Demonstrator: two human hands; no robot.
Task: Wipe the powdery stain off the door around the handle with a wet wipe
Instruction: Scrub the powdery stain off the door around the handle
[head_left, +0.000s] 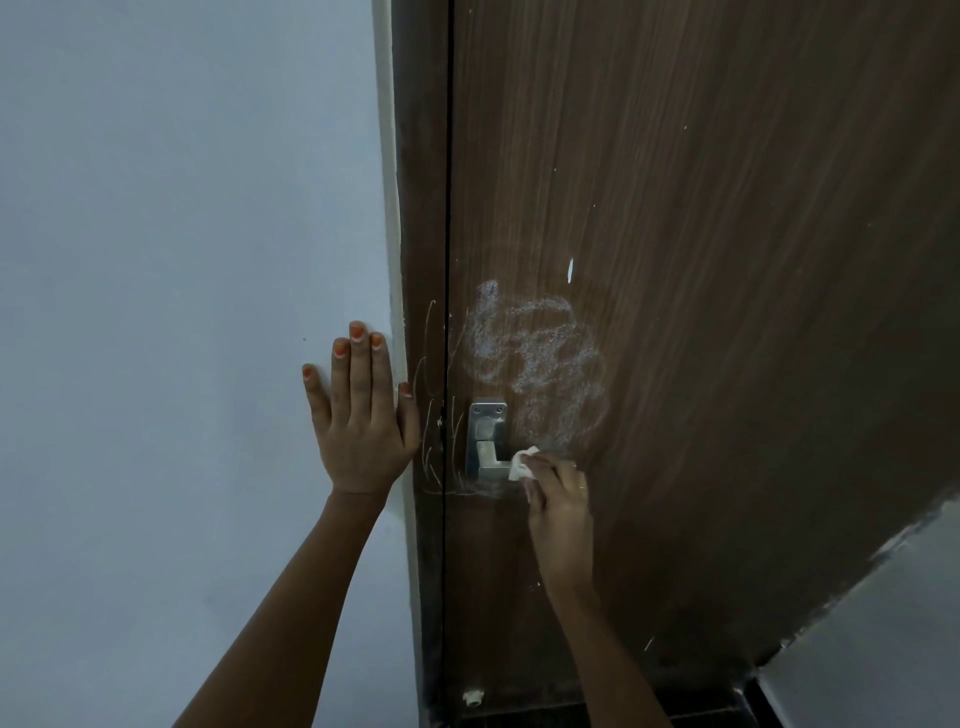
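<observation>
While the left hand (358, 415) lies flat and spread on the pale wall (182, 260) beside the frame, the right hand (558, 512) pinches one white wet wipe (521, 464) against the brown door (727, 260), touching the single metal handle (487, 441), just below one chalky stain (535, 358).

Dim, bluish, even light — soft focus throughout, wide-angle bending at the edges.

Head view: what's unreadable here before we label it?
All head view.
- wet wipe: mostly hidden by the right hand; its wetness can't be told.
- handle: lever's end covered by the wipe.
- door: top cut off by the frame edge.
- small white object by the floor: too small to identify.
</observation>
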